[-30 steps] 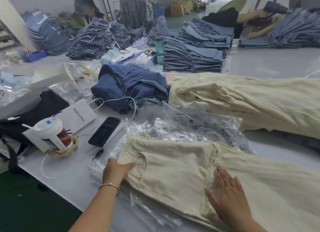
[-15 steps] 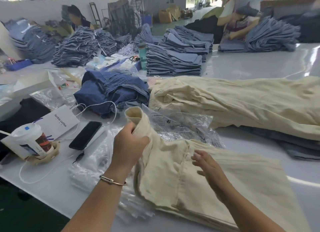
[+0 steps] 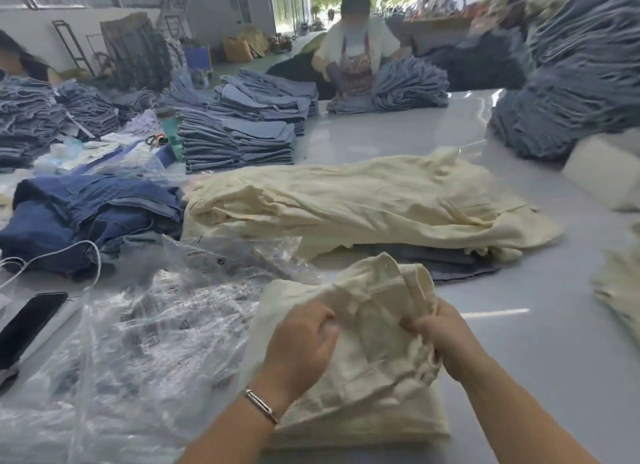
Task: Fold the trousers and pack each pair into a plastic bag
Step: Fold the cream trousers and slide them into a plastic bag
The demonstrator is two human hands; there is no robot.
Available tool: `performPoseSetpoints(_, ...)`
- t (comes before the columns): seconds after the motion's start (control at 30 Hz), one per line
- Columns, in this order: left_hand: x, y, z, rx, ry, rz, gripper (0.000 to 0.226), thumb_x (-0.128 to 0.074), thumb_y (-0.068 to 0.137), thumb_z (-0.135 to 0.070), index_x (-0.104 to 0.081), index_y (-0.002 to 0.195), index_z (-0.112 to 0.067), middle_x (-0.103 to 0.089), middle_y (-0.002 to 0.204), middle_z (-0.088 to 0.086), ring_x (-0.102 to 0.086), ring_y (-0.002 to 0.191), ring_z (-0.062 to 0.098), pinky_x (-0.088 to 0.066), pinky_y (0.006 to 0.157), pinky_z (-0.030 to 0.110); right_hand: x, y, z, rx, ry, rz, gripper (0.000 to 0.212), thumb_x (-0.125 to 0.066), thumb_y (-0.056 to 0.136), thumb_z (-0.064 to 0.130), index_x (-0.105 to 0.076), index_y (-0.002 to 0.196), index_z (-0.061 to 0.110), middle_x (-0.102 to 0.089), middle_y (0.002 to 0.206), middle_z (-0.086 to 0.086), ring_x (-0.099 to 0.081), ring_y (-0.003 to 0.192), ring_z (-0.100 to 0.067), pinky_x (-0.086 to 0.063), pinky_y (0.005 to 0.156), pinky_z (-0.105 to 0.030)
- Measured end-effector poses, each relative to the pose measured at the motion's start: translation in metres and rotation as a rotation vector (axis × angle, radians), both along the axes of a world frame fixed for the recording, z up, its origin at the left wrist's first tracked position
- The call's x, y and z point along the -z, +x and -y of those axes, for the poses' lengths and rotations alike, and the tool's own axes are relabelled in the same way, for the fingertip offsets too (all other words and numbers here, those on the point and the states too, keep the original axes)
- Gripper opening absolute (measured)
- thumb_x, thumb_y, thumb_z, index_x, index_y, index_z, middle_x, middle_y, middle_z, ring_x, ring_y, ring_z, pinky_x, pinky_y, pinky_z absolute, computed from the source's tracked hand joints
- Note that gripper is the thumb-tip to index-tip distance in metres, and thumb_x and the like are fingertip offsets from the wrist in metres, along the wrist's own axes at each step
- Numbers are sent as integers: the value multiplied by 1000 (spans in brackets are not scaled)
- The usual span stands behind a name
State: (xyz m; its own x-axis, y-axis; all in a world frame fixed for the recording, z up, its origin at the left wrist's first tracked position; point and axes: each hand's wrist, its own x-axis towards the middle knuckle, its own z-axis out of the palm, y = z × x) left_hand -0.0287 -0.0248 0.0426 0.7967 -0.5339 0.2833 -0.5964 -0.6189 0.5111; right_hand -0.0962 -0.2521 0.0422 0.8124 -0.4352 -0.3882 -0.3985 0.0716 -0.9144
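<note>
Both your hands are on the cream trousers [image 3: 363, 366], which sit at the near edge of the worktop [image 3: 519, 359], folded into a thick bundle with the loose upper part bunched up between your fists. Your left hand [image 3: 301, 345] has its fingers curled into the cloth on the bundle's left side; your right hand [image 3: 446, 339] pinches the gathered fabric on its right. The fold looks about half made, so this is the moment to tidy it: pull the two grips apart enough to take out the wrinkles, then lay the raised flap down square on the layers beneath so the edges line up. A lumpy bundle will likely catch on the mouth of a bag.

The plastic bags [image 3: 145, 342] lie spread just to the left of the trousers, toward the near left corner, so you need only slide the pair sideways. Mind the phone [image 3: 29, 325] and its white cable [image 3: 62, 252] at the left edge. More cream trousers [image 3: 363, 203] wait in a pile farther back on the worktop.
</note>
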Motion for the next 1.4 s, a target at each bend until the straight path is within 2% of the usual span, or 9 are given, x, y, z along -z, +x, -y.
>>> performPoseSetpoints(0.17, 65, -8, -7, 12, 485, -96, 47, -39, 94, -50, -46, 137, -33, -34, 151, -9, -30, 139, 9, -21, 112, 28, 48, -9, 6, 3, -302, -179, 43, -70, 72, 17, -53, 110, 11, -65, 98, -11, -62, 93, -34, -52, 77, -43)
performPoseSetpoints(0.37, 49, 17, -13, -294, 199, 148, 19, -56, 88, -23, -66, 102, -16, -62, 100, 0, -58, 96, 24, -49, 80, 40, 47, 0, 21, -133, -389, -337, 90, -58, 82, 17, -1, 152, 20, -61, 106, -9, -61, 91, -30, -47, 64, -32)
performPoseSetpoints(0.5, 32, 64, -12, -327, 120, 114, 26, -55, 93, -11, -64, 118, -12, -60, 119, 6, -52, 114, 28, -41, 96, 42, 44, -5, 17, -194, -560, -372, 100, -59, 83, 31, 15, 151, 27, -60, 107, -1, -57, 80, -19, -42, 58, -31)
performPoseSetpoints(0.63, 27, 113, -1, -56, 413, -18, 36, -42, 99, -21, -54, 132, -29, -53, 136, -6, -41, 131, 17, -24, 112, 39, 46, -5, 2, -115, -633, -338, 99, -58, 87, 44, 18, 150, 29, -47, 133, -7, -59, 98, -25, -43, 68, -33)
performPoseSetpoints(0.8, 35, 149, -2, 24, 734, -11, 19, -44, 95, -48, -57, 91, -35, -61, 107, -10, -46, 115, 16, -19, 113, 39, 53, -12, -8, -95, -707, -341, 104, -56, 86, 29, 30, 143, 37, -41, 127, -3, -54, 78, -18, -46, 60, -31)
performPoseSetpoints(1.03, 57, 152, -2, -250, 559, 69, 28, -43, 98, -40, -65, 111, -29, -58, 117, -4, -46, 113, 21, -28, 104, 36, 54, 2, -15, -85, -678, -363, 96, -51, 87, 24, 22, 147, 37, -42, 123, 0, -55, 82, -16, -52, 71, -33)
performPoseSetpoints(1.17, 51, 128, 8, -282, 301, 129, 47, -29, 94, -40, -67, 108, -16, -57, 125, 8, -47, 119, 30, -33, 106, 44, 46, 7, -25, -74, -963, -550, 106, -51, 86, 59, 22, 149, 17, -23, 145, -8, -40, 123, -23, -43, 96, -37)
performPoseSetpoints(1.3, 58, 87, 13, -33, 147, 204, 50, -28, 97, -42, -50, 135, -18, -49, 141, 2, -39, 135, 23, -24, 112, 47, 41, 15, -46, 154, -1322, 93, 78, -52, 77, 28, -27, 149, 15, -33, 149, -13, -32, 135, -32, -29, 109, -50)
performPoseSetpoints(1.4, 79, 69, 3, 85, 399, 130, 54, -22, 98, -51, -43, 144, -31, -41, 150, -5, -35, 140, 20, -17, 111, 45, 58, 21, -55, -160, -1472, 93, 60, -41, 85, 37, -44, 143, 24, -26, 157, -6, -18, 144, -25, -21, 110, -53)
